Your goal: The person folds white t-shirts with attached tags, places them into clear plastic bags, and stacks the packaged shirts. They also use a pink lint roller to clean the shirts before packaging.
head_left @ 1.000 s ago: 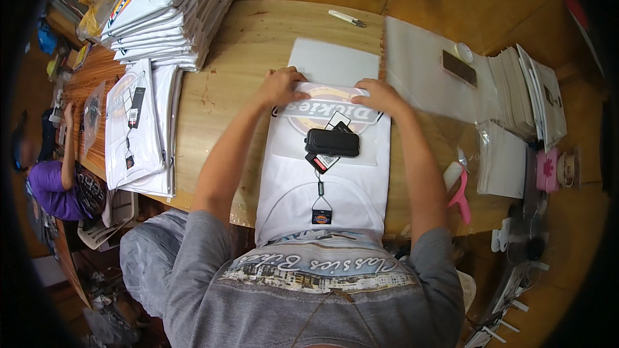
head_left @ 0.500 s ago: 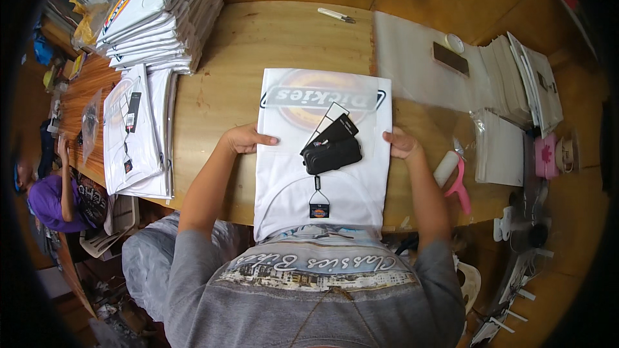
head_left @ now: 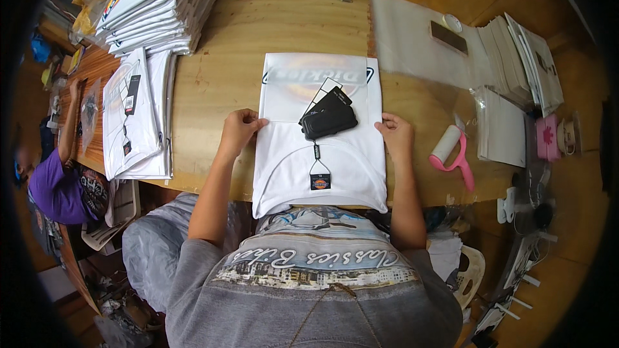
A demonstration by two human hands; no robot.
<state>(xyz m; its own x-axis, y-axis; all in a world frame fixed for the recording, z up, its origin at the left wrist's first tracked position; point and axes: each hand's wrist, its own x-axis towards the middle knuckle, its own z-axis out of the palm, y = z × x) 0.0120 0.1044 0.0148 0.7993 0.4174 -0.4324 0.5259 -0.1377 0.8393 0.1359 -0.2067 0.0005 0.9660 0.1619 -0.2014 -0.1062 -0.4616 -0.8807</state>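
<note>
A folded white T-shirt (head_left: 284, 154) lies before me at the table's front edge, its neckline toward my body. A translucent panel (head_left: 284, 96) covers its upper part, and a colored print shows faintly there. On top rests a black case-like object (head_left: 329, 121) beside black and white hang tags (head_left: 330, 95). A cord with a small dark label (head_left: 320, 181) lies at the neckline. My left hand (head_left: 242, 130) pinches the shirt's left edge between thumb and fingers. My right hand (head_left: 396, 134) pinches the opposite edge at about the same height.
Folded white shirts stand in a tall stack (head_left: 155, 19), with more tagged shirts (head_left: 132, 135) nearer. At right lie a pink-handled lint roller (head_left: 448, 145), phone (head_left: 449, 37), tape roll (head_left: 452, 22), clear plastic sheets (head_left: 412, 38) and white packets (head_left: 501, 135). A person in purple (head_left: 58, 187) sits left.
The whole view has shifted, so table things appear higher. My thumbs have gone from lying over the shirt to pinching its edges. The printed part looks narrower at the right.
</note>
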